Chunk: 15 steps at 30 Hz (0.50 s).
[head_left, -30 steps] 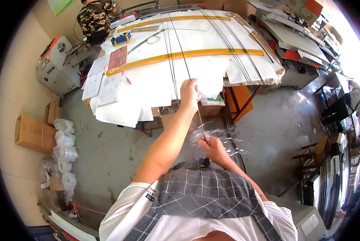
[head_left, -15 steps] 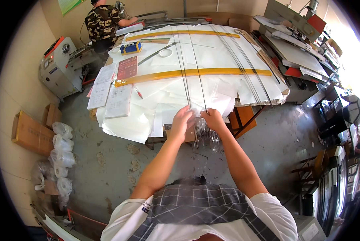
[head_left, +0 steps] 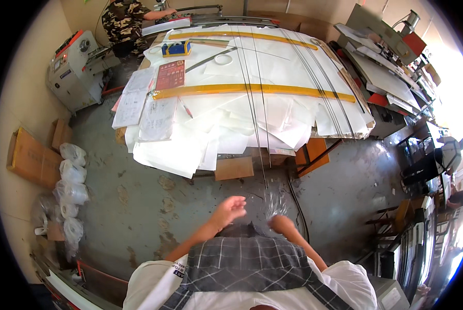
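Observation:
My right hand [head_left: 282, 226], slightly blurred, is a closed fist close to my apron. Thin, crinkled clear plastic strips [head_left: 276, 204] spread out from it, and it appears to grip them. My left hand [head_left: 230, 211] is held to the left with its fingers loosely curled and apart, nothing visible in them. Both hands are clear of the table's front edge. Beyond them, thin dark rods [head_left: 253, 103] lie across two yellow bars [head_left: 252, 89], their near ends sticking out over the edge. More thin rods [head_left: 319, 77] rest to the right.
White sheets cover the table [head_left: 164, 157]. On it are written papers [head_left: 156, 120], a red printed sheet [head_left: 170, 75], a pen [head_left: 186, 107], a tape roll [head_left: 223, 60] and a blue-yellow block [head_left: 176, 49]. A person in camouflage [head_left: 124, 23] works at far left. Wrapped rolls [head_left: 72, 188] stand left.
Both hands have drawn back from the table edge toward my body. My left hand has let go of the rods; the clear plastic has come back with my right hand.

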{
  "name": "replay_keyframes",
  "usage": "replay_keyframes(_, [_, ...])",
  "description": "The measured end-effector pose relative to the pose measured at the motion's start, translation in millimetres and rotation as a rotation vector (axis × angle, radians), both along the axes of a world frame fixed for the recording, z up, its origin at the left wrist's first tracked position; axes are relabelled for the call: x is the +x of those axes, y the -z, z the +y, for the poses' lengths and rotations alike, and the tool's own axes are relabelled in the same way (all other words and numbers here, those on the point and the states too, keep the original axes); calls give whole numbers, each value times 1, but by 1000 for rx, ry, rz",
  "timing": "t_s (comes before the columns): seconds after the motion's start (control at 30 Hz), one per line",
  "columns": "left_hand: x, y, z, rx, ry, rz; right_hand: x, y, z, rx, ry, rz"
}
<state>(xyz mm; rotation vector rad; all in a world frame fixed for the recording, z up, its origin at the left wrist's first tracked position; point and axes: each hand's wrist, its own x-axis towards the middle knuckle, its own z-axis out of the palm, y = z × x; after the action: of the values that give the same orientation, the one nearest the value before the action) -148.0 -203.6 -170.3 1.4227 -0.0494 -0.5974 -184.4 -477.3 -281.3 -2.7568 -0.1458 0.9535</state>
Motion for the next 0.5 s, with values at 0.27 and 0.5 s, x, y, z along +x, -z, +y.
replay_keyframes(0.27, [-23,-16,0,-843,78,370,73,-173,127,1160,-72,132])
replay_keyframes(0.5, [-80,8,73,-576,-9,151,107,-121,223,612,-390,-755])
